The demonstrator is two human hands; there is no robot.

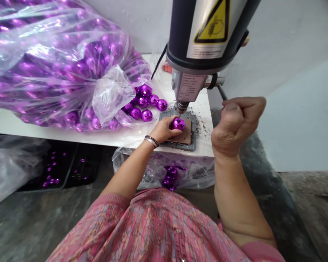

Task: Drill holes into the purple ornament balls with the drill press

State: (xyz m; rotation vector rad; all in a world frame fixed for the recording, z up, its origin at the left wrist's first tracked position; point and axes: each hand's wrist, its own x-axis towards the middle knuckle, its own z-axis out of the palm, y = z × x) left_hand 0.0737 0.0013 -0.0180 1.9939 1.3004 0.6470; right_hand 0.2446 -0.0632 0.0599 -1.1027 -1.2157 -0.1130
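Note:
Between the thumb and fingers of my left hand (165, 129) is a shiny purple mirrored ball (178, 124), held on a brown board (185, 135). The board lies on the grey base plate (191, 145) of a bench drill press (190, 87). Directly above the ball is the drill chuck (182, 106), its thin bit at or just over the ball's top; I cannot tell whether it has gone in. My right hand (236, 123) is wrapped round the press's feed lever (222, 92), on the right of the machine.
A big clear plastic bag (112, 92) full of purple balls covers the table's left side, with several loose balls (147, 115) at its mouth. Dark shavings dot the white table (206, 145). Below its front edge hangs another plastic bag (191, 173) with purple balls. Black crates (68, 167) stand lower left.

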